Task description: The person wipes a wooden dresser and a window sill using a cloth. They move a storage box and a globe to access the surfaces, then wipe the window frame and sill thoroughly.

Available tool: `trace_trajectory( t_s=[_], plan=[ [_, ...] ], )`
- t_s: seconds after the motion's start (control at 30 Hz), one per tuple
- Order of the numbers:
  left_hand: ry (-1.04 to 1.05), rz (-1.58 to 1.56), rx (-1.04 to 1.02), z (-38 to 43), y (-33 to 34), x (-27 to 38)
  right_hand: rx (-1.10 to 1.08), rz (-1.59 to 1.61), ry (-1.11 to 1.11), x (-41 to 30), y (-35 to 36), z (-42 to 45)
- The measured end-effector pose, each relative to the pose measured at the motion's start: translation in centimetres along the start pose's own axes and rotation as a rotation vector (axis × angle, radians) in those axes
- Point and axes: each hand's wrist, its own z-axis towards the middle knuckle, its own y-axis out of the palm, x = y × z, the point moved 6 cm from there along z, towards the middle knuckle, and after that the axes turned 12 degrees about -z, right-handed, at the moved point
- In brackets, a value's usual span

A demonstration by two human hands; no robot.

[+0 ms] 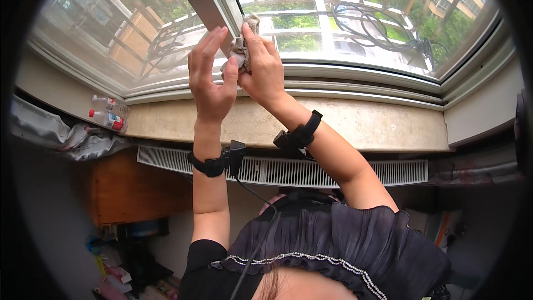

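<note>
My right hand (264, 62) grips a crumpled greyish cloth (240, 52) and presses it against the upright frame (227, 10) of the sliding window. Part of the cloth pokes out above the fingers, while some is hidden behind them. Just to the left, my left hand (211, 77) is raised with its thumb and fingers apart, holding nothing. Its thumb overlaps the cloth's lower end in view; whether they touch I cannot tell. Behind both hands is the window glass (287, 41). The window's lower rail (358, 71) runs along under it.
A stone windowsill (374, 121) lies below, with two plastic bottles (109, 120) at its left end. A white slotted radiator (308, 171) runs along its front. Curtains (66, 133) hang at the sides. Outside are railings and a coiled black cable (374, 29). A wire trails from my left wrist strap (214, 164).
</note>
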Motion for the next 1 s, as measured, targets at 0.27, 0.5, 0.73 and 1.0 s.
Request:
trace_trajectory(
  t_s=[0.27, 0.5, 0.73, 1.0],
  plan=[
    [-0.180, -0.267, 0.008, -2.1, 3.2, -1.4, -0.543, -0.069, 0.254, 4.9, 1.4, -8.8],
    [-0.282, -0.287, 0.009, -4.6, 3.0, -2.5, -0.269, -0.225, -0.153, 4.6, 0.0, -5.1],
    [-0.340, -0.306, -0.111, -6.3, 5.3, -1.9, -0.393, -0.310, -0.106, 6.8, 1.7, -5.7],
    [-0.469, -0.284, -0.208, -9.0, 8.7, -3.1, -0.241, -0.553, 0.030, 13.3, -9.4, -7.0]
  ],
)
